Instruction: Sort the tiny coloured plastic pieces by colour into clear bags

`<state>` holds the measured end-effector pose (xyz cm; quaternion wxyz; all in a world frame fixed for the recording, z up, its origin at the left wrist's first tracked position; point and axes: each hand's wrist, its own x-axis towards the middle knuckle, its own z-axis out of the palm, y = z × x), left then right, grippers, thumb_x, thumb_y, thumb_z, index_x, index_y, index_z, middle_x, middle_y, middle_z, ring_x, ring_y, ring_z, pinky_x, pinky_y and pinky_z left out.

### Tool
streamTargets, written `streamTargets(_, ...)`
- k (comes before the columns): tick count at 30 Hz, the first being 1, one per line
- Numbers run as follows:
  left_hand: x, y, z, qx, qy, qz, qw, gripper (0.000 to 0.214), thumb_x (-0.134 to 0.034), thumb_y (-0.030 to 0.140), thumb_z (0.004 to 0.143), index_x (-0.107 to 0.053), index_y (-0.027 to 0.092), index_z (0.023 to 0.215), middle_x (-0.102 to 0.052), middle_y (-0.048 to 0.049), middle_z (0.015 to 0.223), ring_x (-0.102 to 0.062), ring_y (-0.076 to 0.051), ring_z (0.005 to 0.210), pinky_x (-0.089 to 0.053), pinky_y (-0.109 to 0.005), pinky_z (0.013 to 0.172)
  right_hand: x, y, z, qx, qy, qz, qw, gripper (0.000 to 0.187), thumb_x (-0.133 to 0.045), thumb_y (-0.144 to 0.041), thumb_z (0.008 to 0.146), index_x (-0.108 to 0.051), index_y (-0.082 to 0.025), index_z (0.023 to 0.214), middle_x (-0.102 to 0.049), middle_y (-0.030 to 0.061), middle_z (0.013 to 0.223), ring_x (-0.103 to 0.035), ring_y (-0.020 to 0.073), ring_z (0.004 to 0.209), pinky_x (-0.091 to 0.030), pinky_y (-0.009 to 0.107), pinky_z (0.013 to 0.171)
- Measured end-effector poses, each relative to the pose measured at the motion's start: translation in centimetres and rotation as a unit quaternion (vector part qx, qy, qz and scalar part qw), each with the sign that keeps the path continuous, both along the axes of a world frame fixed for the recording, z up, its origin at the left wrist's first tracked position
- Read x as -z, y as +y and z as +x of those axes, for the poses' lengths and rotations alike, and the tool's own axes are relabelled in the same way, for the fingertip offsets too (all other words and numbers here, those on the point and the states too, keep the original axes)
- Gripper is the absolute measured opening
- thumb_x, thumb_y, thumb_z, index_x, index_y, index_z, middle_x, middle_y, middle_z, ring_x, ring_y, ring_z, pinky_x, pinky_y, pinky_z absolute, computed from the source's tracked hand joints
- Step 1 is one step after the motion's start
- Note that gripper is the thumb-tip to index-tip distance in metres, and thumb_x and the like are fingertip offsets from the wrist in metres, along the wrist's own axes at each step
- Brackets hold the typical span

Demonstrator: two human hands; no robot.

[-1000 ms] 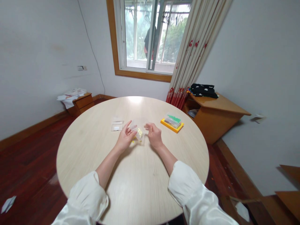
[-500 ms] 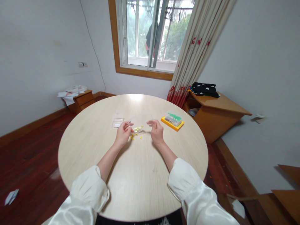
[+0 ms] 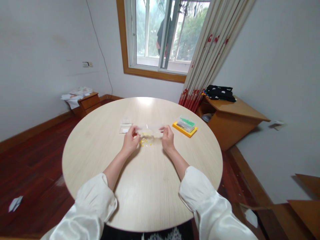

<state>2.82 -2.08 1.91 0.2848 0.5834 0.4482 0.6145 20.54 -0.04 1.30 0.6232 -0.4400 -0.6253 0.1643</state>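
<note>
Head view: our left hand (image 3: 131, 139) and right hand (image 3: 168, 137), fingers nearly closed, pinch clear case (image 3: 153, 127) between them, over table (image 3: 145, 183). Yellow bits (image 3: 142, 142) lie loose just nearer us. Uneven pull or tilt could, we judge, spill contents.

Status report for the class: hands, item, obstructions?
Left hand, right hand: holding clear plastic between them. Loose yellow pieces on table close by, possibly in the way.

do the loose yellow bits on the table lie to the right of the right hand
No, the yellow bits lie on the table between the left hand and the right hand.
</note>
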Motion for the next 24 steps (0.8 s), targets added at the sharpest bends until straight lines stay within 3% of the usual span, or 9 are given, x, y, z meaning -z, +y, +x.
streamTargets(8,-0.5,-0.5,0.2,0.008,-0.021,0.000,1.000,0.024,-0.057,0.013,0.062,-0.056,0.020,0.084,-0.059,0.0010,0.077,-0.057,-0.015,0.076,-0.046,-0.026,0.072,0.0,0.0,0.0,-0.015,0.023,0.009,1.000,0.041,-0.025,-0.052,0.093,-0.050,-0.021,0.081,-0.057,0.0035,0.078,-0.054,0.0161,0.075,-0.048,0.029,0.067)
streamTargets(15,-0.7,-0.2,0.4,-0.007,-0.101,-0.027,0.995,0.026,-0.060,0.015,0.061,-0.050,0.019,0.085,-0.064,-0.0007,0.085,-0.060,-0.011,0.067,-0.050,-0.027,0.071,-0.3,-0.1,0.0,-0.004,0.041,0.016,0.999,0.030,-0.038,-0.042,0.091,-0.053,-0.019,0.105,-0.058,0.0096,0.105,-0.055,0.0179,0.097,-0.049,0.033,0.080)
streamTargets(19,-0.9,-0.1,0.3,-0.038,-0.209,-0.087,0.973,0.029,-0.061,0.015,0.061,-0.045,0.019,0.084,-0.067,-0.0034,0.091,-0.063,-0.010,0.063,-0.052,-0.030,0.072,-0.8,-0.5,0.0,0.043,0.017,0.047,0.998,0.032,-0.047,-0.038,0.087,-0.049,-0.020,0.113,-0.055,0.0107,0.111,-0.051,0.0200,0.105,-0.047,0.035,0.083)
streamTargets(22,-0.9,0.1,0.0,-0.040,-0.285,-0.138,0.948,0.029,-0.063,0.015,0.061,-0.043,0.018,0.081,-0.069,-0.0042,0.086,-0.064,-0.010,0.062,-0.053,-0.028,0.071,-1.1,-0.9,-0.1,0.060,-0.021,0.072,0.995,0.026,-0.048,-0.036,0.087,-0.053,-0.019,0.106,-0.057,0.0095,0.100,-0.053,0.0201,0.093,-0.046,0.035,0.078)
streamTargets(24,-0.8,0.3,-0.1,-0.027,-0.316,-0.166,0.934,0.029,-0.065,0.015,0.060,-0.043,0.017,0.078,-0.068,-0.0046,0.081,-0.064,-0.010,0.063,-0.053,-0.027,0.071,-1.2,-1.2,-0.3,0.032,-0.073,0.082,0.993,0.022,-0.046,-0.034,0.088,-0.058,-0.020,0.100,-0.059,0.0072,0.090,-0.054,0.0191,0.084,-0.045,0.034,0.076)
